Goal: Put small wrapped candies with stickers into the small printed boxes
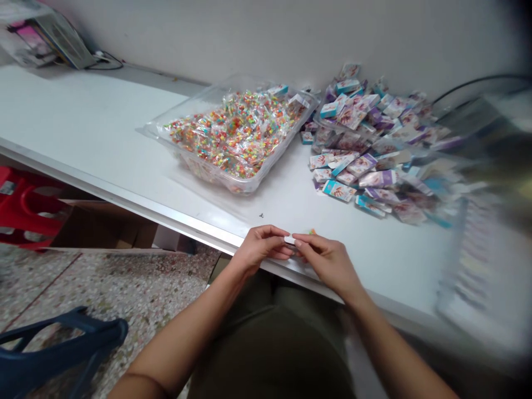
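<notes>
Above the table's front edge, my left hand (263,245) and my right hand (326,257) meet and pinch a small box (290,240) between their fingertips. Only a white part of the box shows; fingers cover the rest. Just behind my right hand, a bit of something orange and yellow (312,231) peeks out, too small to name. Further back stands a clear plastic tray (195,160) filled with small clear packets of multicoloured beads or pellets (236,130). To its right lies a heap of small printed boxes (361,163) in blue, purple and white.
The white table (103,127) runs along a wall. At right is a blurred stack of pale items (474,255). Below the left edge are a red stool (29,205), an open cardboard box (103,224) and dark blue stool legs (62,343). A bagged object (37,41) stands far left.
</notes>
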Demonstrator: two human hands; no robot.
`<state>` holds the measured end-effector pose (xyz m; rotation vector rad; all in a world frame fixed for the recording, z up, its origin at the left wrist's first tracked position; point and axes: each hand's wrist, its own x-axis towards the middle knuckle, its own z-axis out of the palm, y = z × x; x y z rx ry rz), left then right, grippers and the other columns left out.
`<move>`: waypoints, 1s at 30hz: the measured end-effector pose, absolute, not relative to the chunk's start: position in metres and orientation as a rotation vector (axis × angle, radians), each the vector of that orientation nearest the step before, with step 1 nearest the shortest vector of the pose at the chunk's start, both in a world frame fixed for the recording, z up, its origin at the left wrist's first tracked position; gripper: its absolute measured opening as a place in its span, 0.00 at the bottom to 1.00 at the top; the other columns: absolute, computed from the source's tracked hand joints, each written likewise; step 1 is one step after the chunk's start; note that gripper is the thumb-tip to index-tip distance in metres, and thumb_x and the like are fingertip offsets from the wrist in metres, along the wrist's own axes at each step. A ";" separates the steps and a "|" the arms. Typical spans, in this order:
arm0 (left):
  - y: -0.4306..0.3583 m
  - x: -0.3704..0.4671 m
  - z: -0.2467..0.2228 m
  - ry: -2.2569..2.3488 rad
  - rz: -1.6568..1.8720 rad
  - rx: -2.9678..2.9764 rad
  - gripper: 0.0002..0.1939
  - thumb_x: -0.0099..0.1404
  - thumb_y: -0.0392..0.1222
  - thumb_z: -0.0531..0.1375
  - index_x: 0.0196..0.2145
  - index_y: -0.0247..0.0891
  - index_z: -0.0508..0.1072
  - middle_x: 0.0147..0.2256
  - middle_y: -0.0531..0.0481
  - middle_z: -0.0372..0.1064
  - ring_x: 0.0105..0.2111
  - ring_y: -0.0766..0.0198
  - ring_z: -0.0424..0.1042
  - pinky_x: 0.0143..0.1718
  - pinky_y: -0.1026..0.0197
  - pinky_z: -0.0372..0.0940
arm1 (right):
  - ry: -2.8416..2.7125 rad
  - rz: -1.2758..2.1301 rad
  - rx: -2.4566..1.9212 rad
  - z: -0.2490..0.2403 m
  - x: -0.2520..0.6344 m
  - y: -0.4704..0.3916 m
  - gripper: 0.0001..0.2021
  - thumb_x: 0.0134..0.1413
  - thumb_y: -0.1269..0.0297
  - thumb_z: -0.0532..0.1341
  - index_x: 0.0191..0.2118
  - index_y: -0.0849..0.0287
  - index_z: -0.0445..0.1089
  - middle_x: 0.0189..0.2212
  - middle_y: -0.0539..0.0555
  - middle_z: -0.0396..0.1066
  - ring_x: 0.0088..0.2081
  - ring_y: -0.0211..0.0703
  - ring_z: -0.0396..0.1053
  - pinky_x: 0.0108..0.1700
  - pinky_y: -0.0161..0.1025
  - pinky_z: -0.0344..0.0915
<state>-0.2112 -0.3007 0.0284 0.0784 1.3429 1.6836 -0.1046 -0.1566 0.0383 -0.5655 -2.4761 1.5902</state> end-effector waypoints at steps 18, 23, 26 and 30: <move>-0.307 -0.214 0.022 1.232 1.701 0.157 0.18 0.51 0.37 0.70 0.40 0.32 0.74 0.30 0.47 0.78 0.32 0.63 0.78 0.40 0.59 0.73 | -2.972 0.547 -0.007 0.052 -0.110 -0.152 0.16 0.65 0.64 0.49 0.39 0.58 0.75 0.35 0.57 0.79 0.30 0.45 0.75 0.35 0.38 0.64; -0.309 -0.216 0.022 1.197 1.699 0.149 0.18 0.50 0.34 0.69 0.40 0.32 0.74 0.30 0.46 0.78 0.31 0.64 0.78 0.40 0.60 0.72 | -2.946 0.458 0.023 0.053 -0.110 -0.153 0.16 0.65 0.65 0.49 0.37 0.59 0.75 0.33 0.57 0.79 0.30 0.43 0.74 0.33 0.36 0.62; -0.309 -0.216 0.023 1.201 1.695 0.150 0.17 0.50 0.33 0.69 0.40 0.31 0.74 0.29 0.46 0.78 0.32 0.63 0.78 0.40 0.61 0.72 | -2.965 0.294 0.074 0.053 -0.108 -0.157 0.15 0.64 0.67 0.50 0.35 0.59 0.74 0.30 0.57 0.78 0.28 0.42 0.73 0.29 0.35 0.61; -0.308 -0.213 0.022 1.239 1.720 0.150 0.15 0.52 0.38 0.70 0.38 0.31 0.75 0.29 0.46 0.77 0.30 0.63 0.78 0.38 0.60 0.73 | -2.936 0.223 0.149 0.048 -0.100 -0.161 0.17 0.61 0.74 0.49 0.45 0.64 0.74 0.42 0.64 0.77 0.35 0.48 0.75 0.33 0.39 0.67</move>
